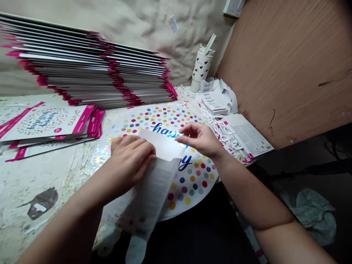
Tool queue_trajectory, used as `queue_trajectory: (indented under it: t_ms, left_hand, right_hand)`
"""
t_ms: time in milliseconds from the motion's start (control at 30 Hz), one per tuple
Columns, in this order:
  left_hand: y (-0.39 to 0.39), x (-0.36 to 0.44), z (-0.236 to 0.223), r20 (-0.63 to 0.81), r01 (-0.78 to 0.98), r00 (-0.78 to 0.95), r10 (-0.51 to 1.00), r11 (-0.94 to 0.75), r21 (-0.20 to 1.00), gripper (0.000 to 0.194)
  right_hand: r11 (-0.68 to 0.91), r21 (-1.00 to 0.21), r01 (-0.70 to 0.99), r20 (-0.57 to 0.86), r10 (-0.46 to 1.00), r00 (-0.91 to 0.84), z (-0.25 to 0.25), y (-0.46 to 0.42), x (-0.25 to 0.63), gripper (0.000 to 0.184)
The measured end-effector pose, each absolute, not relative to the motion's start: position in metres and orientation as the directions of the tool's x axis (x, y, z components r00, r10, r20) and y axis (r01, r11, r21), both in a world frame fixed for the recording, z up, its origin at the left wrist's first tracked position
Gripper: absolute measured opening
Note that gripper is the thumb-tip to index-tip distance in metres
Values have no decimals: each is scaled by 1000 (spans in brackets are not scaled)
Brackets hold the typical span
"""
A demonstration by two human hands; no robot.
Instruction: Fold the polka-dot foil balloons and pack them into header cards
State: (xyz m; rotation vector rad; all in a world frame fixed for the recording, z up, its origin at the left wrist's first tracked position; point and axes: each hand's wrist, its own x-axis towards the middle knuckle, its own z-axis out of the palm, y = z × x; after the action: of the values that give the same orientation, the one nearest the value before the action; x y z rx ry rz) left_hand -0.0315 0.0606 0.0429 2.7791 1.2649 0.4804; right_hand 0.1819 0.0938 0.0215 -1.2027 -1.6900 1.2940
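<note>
**Hands working a folded paper sheet over a dotted foil balloon**

A round foil balloon [192, 183] is lying flat at the lower centre of the frame, overhanging the worktop's front edge. Its coloured dots and blue script are showing, with the script partly hidden. A printed paper sheet [154, 190] is lying across it, a plain white flap [162, 145] folding up at the top. The foil looks light, soft and slippery, and likely to crease, so its broad flat body seems the better place to hold. The paper looks thin and limp, and easiest to take by the fold.

The left hand [129, 161] is clamping over the sheet near the fold, its fingers together. The right hand [199, 139] is reaching in from the right, thumb and forefinger close together at the flap's edge; whether they are gripping it, I cannot tell.

Around them, a speckled worktop [35, 176] is stretching left, carrying loose pink-edged packs [46, 123] and a tall stack of them [82, 69] at upper left. Paper offcuts [220, 128] are heaping at upper right, beside a heart-printed tumbler [202, 66] and a wooden board [286, 69].
</note>
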Motion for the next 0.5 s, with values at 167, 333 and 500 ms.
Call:
queue_trajectory:
  t_ms: [167,333,500]
  left_hand:
    - [49,-23,50,603,800,229,764,-500,331,27]
    - [40,-21,23,107,133,135,985,-125,983,73]
    - [27,-18,-1,-173,5,175,969,175,985,38]
  right_hand:
    - [-118,-970,-211,-8,887,-462,11,63,175,52]
    - [-95,-953,-288,47,891,-451,11,66,177,53]
    - [-95,-988,-119,-34,897,-441,0,89,184,37]
